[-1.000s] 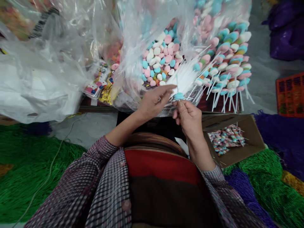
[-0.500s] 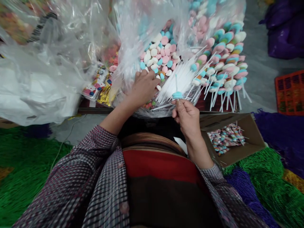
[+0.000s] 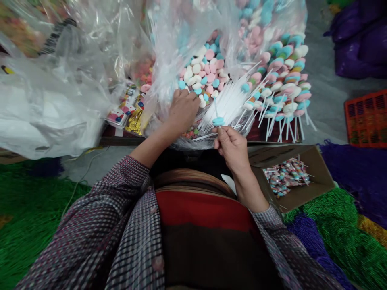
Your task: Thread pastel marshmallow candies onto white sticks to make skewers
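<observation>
My right hand (image 3: 232, 147) pinches a thin white stick with one blue candy disc (image 3: 218, 121) threaded on it, held upright just in front of a heap of loose white sticks (image 3: 227, 102). My left hand (image 3: 182, 109) reaches palm-down into the clear plastic bag, its curled fingertips among the loose pink, white and blue candy discs (image 3: 203, 74). I cannot see what those fingers hold, if anything. Finished candy skewers (image 3: 284, 80) lie stacked in rows to the right of the sticks.
A cardboard box (image 3: 298, 193) at my right holds wrapped candy skewers. Crumpled clear plastic bags (image 3: 60, 80) fill the left. Small printed packets (image 3: 125, 110) lie beside the candy bag. Green and purple fringed material covers the floor; an orange crate (image 3: 367, 117) stands far right.
My left hand left the stick beside the blue disc and moved left into the pile of loose candies. My right hand kept its grip, drifting slightly left.
</observation>
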A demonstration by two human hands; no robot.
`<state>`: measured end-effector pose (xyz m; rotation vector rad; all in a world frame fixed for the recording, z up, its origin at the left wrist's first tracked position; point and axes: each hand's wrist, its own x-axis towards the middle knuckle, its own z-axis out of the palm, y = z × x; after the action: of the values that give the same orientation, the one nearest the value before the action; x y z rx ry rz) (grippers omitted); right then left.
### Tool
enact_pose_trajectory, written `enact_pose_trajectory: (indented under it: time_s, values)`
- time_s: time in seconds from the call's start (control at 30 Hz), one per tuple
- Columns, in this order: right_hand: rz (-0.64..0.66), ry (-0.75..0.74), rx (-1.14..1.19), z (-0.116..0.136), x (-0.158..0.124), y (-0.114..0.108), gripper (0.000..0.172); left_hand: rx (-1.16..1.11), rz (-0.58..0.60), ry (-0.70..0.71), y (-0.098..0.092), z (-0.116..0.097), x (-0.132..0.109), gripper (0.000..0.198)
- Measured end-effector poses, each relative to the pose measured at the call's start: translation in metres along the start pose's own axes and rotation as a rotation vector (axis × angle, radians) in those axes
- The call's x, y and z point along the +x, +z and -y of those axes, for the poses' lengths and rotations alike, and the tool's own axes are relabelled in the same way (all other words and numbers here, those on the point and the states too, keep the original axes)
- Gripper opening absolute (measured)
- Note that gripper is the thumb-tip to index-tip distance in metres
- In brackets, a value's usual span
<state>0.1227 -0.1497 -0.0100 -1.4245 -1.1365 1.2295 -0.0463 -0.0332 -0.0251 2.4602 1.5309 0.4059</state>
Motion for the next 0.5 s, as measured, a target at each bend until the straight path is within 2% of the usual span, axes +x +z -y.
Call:
enact_pose_trajectory:
  time_s: [0.13,0.27,0.4,0.5]
  values:
    - [-0.023,-0.005,-0.001,0.001,0.000,-0.003,0.049,-0.220,-0.141,-0.054,0.006,0.017,0.007,0.021]
    - [0.036,-0.028,-0.074,0.004,0.001,-0.004,0.049,-0.690,-0.255,-0.162,-0.001,0.024,0.005,0.014]
    - [0.101,-0.067,-0.132,0.008,0.005,0.002,0.051,-1.158,-0.240,-0.295,-0.011,0.013,-0.001,0.015]
    - [0.107,-0.078,-0.129,0.010,0.006,0.005,0.050,-1.328,-0.206,-0.343,-0.011,0.004,-0.004,0.018]
